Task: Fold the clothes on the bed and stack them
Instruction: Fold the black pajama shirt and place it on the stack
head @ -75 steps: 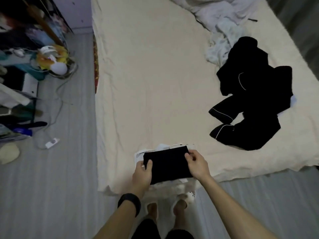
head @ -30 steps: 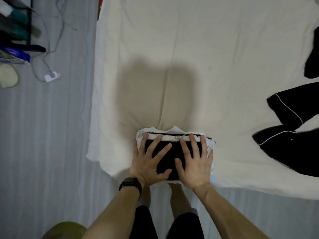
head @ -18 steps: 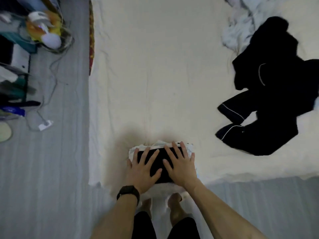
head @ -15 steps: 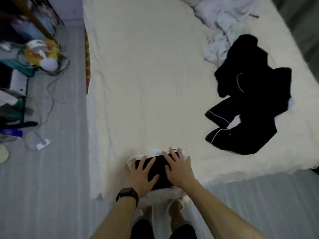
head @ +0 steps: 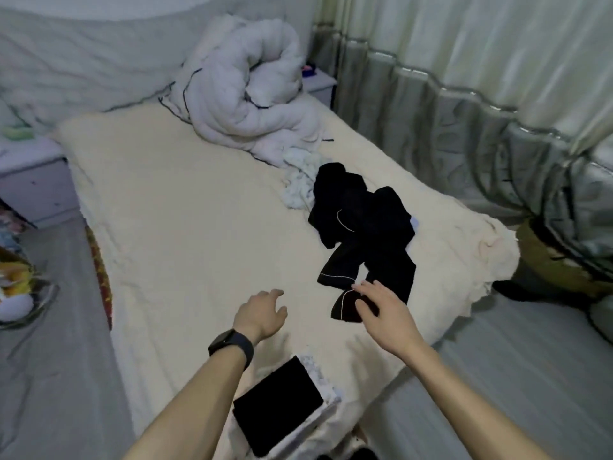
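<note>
Tangle is the risk we see: the black piped pyjamas (head: 365, 227) lie crumpled in one heap on the bed (head: 199, 210), so lifting by a cuff could drag a second piece along, or sweep fabric across the folded stack (head: 278, 403) at the near edge. Our right hand (head: 384, 310), fingers loosely spread, hovers over the nearest cuff; we cannot tell if it touches. Our left hand (head: 262, 315), relaxed and empty, hangs over bare bed just left of the heap.
</note>
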Motion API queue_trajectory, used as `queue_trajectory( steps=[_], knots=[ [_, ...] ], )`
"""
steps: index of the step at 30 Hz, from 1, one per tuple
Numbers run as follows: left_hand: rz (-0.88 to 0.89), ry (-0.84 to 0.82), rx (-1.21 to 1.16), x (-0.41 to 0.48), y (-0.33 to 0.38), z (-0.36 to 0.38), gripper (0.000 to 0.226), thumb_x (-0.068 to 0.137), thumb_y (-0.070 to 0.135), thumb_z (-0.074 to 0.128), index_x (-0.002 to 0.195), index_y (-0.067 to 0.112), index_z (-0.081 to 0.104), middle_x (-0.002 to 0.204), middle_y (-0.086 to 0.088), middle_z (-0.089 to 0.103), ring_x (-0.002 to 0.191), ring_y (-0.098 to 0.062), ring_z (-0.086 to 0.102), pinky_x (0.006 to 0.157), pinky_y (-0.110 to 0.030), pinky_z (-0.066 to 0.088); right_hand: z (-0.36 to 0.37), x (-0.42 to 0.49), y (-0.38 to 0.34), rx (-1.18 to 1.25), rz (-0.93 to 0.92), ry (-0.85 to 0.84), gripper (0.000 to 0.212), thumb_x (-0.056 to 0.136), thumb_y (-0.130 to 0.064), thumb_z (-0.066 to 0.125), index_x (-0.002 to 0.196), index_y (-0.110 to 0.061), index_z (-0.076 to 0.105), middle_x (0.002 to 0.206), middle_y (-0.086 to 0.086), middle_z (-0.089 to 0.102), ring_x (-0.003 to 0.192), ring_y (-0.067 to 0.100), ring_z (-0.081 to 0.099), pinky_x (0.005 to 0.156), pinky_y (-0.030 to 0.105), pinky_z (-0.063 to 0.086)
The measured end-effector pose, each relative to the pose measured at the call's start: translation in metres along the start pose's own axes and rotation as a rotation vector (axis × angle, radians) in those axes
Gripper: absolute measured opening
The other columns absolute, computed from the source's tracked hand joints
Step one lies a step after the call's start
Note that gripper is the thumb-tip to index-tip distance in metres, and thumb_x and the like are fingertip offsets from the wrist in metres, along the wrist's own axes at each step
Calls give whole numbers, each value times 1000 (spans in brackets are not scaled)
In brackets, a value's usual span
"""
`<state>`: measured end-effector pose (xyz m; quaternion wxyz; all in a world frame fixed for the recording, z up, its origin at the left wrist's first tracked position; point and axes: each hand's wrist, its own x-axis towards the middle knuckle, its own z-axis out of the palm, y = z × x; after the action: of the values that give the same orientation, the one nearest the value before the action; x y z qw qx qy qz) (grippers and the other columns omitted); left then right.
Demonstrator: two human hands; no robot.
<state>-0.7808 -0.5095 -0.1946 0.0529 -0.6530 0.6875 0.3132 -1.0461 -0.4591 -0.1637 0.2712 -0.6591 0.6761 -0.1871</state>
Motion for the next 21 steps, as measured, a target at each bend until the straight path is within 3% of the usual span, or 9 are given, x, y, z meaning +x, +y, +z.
queue_trajectory(
  steps=[3,7,11,16,19,21],
  knots=[
    [126,109,-13,18,38,-32,51,102,38,45,151,27,40,151,-3,47,136,-23,45,108,-35,40,-42,2,8,2,11,146,38,103,-34,52,140,-37,58,150,-20,46,150,6,25,114,17,17],
    [311,293,81,51,98,-69,50,100,40,47,148,28,47,149,3,50,136,-20,46,110,-35,38,-93,19,27,-59,19,276,39,104,-40,48,142,-39,56,154,-18,43,151,3,22,117,19,16],
    [420,395,224,91,156,-84,49,98,50,46,145,34,50,149,7,50,139,-16,42,112,-37,32,-130,53,63,-107,-4,349,44,102,-47,41,140,-34,59,150,-18,46,150,6,26,121,28,24],
    [393,338,261,184,208,-75,49,98,52,44,145,37,49,151,8,46,143,-16,36,115,-36,27,-139,131,151,-80,47,368,43,102,-49,41,139,-37,59,143,-31,41,146,-3,25,114,17,19],
    [284,224,224,249,227,-52,50,98,53,43,146,37,47,151,8,46,142,-17,37,115,-36,27,-131,189,210,-77,-16,396,30,105,-29,51,129,-21,68,135,-6,65,136,7,42,114,11,20],
    [208,109,223,297,239,-32,53,98,55,42,147,36,44,151,8,45,141,-16,38,116,-37,29,-117,229,259,-122,8,323,31,105,-27,50,128,-17,68,133,5,67,133,17,46,118,17,18]
  ],
)
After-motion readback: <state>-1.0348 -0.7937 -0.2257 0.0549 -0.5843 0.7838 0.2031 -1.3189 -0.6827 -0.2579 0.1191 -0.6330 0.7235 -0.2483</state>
